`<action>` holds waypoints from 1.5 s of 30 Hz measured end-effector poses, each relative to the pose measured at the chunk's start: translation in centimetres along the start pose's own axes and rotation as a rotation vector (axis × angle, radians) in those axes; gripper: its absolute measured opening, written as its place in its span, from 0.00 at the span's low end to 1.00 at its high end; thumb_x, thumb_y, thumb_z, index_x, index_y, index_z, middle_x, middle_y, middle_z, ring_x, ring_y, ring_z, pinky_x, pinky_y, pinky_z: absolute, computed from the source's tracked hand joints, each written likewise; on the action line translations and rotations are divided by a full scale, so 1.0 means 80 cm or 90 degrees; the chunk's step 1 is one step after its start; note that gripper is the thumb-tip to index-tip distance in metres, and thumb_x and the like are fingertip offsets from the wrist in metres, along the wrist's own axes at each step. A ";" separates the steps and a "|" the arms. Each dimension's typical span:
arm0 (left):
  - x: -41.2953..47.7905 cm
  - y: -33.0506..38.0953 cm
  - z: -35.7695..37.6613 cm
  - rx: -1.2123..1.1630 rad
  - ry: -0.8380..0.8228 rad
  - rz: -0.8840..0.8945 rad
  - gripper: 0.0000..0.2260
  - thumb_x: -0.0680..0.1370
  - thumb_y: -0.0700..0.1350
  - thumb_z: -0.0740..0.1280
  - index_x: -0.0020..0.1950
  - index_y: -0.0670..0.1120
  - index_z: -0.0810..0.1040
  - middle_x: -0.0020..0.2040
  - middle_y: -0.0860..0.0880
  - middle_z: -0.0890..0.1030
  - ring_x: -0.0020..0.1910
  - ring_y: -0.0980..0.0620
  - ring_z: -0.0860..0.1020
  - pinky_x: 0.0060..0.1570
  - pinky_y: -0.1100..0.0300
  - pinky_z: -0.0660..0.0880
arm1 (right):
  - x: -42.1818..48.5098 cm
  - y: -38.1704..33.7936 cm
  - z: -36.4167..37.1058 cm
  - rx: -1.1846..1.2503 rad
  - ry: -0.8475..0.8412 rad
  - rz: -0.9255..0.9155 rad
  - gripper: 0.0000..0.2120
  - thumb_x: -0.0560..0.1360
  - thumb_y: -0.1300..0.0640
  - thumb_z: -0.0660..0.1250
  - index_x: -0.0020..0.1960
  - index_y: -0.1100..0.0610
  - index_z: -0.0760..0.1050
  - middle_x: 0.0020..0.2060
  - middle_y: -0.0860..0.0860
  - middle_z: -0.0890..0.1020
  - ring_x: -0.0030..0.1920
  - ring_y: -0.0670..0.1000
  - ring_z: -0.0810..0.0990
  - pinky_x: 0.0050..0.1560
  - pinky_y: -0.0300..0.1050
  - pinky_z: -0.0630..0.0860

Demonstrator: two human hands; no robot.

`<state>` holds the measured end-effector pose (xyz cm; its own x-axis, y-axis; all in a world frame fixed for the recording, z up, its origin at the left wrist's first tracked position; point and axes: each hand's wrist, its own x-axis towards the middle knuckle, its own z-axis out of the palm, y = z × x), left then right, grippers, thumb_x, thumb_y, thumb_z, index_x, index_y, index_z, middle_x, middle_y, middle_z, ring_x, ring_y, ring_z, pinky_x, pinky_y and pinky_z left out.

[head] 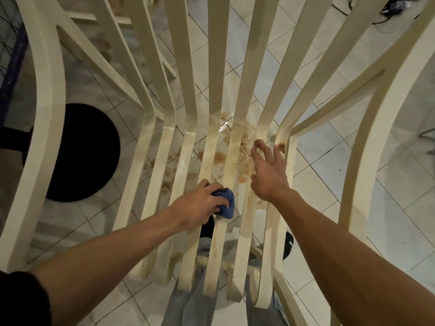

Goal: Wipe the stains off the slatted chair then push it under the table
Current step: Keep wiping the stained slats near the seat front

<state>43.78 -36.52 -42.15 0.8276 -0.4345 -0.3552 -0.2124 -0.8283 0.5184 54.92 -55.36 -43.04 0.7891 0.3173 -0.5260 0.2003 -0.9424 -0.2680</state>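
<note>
A cream slatted chair (pixel 237 137), filling the frame, is seen from above. A bunched blue cloth (pixel 227 202) is gripped in the left hand (pixel 197 204) and pressed on a central slat, lower middle. The right hand (pixel 268 177) is laid with fingers spread across slats right of centre, holding nothing. Brown stains (pixel 281 145) are seen by its fingertips, and a wet brown spill (pixel 226 116) on the tiled floor (pixel 329 165) beneath.

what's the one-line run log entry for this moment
stage: wiping | left hand: grips blue cloth on slatted chair | right hand: fingers spread, rests on slats | brown stains: visible on seat slats
</note>
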 end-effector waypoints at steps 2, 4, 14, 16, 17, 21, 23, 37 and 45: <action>0.020 -0.011 -0.008 0.001 0.030 -0.011 0.13 0.78 0.40 0.67 0.61 0.50 0.80 0.64 0.45 0.73 0.54 0.43 0.71 0.56 0.47 0.73 | 0.001 0.000 -0.001 0.002 0.000 0.000 0.41 0.75 0.64 0.67 0.80 0.53 0.48 0.79 0.49 0.43 0.78 0.62 0.39 0.76 0.58 0.45; 0.039 -0.017 -0.013 -0.009 0.055 -0.058 0.14 0.79 0.41 0.66 0.63 0.50 0.78 0.66 0.46 0.72 0.56 0.44 0.69 0.57 0.47 0.71 | 0.002 0.001 0.001 0.005 -0.003 0.004 0.41 0.74 0.65 0.67 0.79 0.53 0.48 0.79 0.48 0.43 0.78 0.62 0.39 0.76 0.58 0.45; -0.032 0.013 0.019 -0.016 0.037 0.032 0.12 0.72 0.40 0.73 0.53 0.51 0.83 0.57 0.46 0.78 0.44 0.45 0.76 0.48 0.51 0.78 | 0.001 0.002 0.002 0.014 0.006 0.001 0.40 0.75 0.66 0.66 0.80 0.53 0.48 0.79 0.49 0.43 0.78 0.62 0.39 0.77 0.60 0.44; -0.026 0.013 0.016 -0.015 0.028 0.032 0.12 0.72 0.39 0.73 0.53 0.51 0.83 0.57 0.45 0.78 0.45 0.44 0.76 0.48 0.50 0.78 | 0.001 0.001 0.003 0.011 0.008 0.003 0.41 0.75 0.65 0.66 0.80 0.53 0.48 0.79 0.49 0.43 0.78 0.62 0.39 0.76 0.59 0.44; -0.017 0.012 0.011 -0.023 0.032 0.009 0.12 0.74 0.39 0.71 0.55 0.50 0.83 0.59 0.45 0.77 0.48 0.43 0.75 0.52 0.49 0.77 | 0.001 0.001 0.003 0.012 0.007 0.004 0.41 0.75 0.65 0.66 0.80 0.53 0.48 0.79 0.49 0.43 0.78 0.62 0.38 0.76 0.59 0.43; 0.017 0.007 -0.003 -0.074 0.082 -0.115 0.13 0.78 0.38 0.66 0.62 0.48 0.80 0.63 0.46 0.73 0.55 0.43 0.69 0.59 0.50 0.69 | 0.000 0.001 0.002 0.009 0.006 0.005 0.41 0.75 0.65 0.67 0.80 0.53 0.48 0.79 0.49 0.43 0.78 0.61 0.39 0.76 0.59 0.44; 0.019 0.010 -0.002 -0.076 0.095 -0.128 0.13 0.77 0.38 0.67 0.61 0.48 0.80 0.63 0.45 0.74 0.54 0.42 0.70 0.59 0.48 0.69 | 0.000 0.000 0.002 0.011 0.006 0.007 0.41 0.75 0.65 0.67 0.80 0.53 0.48 0.79 0.49 0.43 0.78 0.61 0.39 0.76 0.59 0.43; -0.061 0.062 0.031 -0.229 0.161 -0.274 0.11 0.75 0.35 0.70 0.57 0.43 0.83 0.62 0.47 0.75 0.62 0.48 0.73 0.61 0.73 0.61 | -0.058 -0.022 0.002 0.122 0.032 -0.008 0.24 0.80 0.56 0.61 0.75 0.52 0.63 0.78 0.57 0.53 0.78 0.62 0.48 0.77 0.57 0.51; -0.095 0.091 0.023 -0.337 0.343 -0.476 0.14 0.76 0.36 0.70 0.60 0.43 0.81 0.58 0.54 0.72 0.58 0.53 0.74 0.57 0.67 0.68 | -0.147 -0.015 0.023 0.046 -0.071 -0.072 0.24 0.81 0.51 0.59 0.76 0.52 0.60 0.77 0.56 0.54 0.77 0.61 0.50 0.77 0.58 0.53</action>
<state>35.04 -39.89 -37.11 0.8025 0.4429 -0.3997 0.5917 -0.5047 0.6287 44.31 -57.80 -38.01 0.6934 0.4344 -0.5749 0.2390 -0.8913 -0.3852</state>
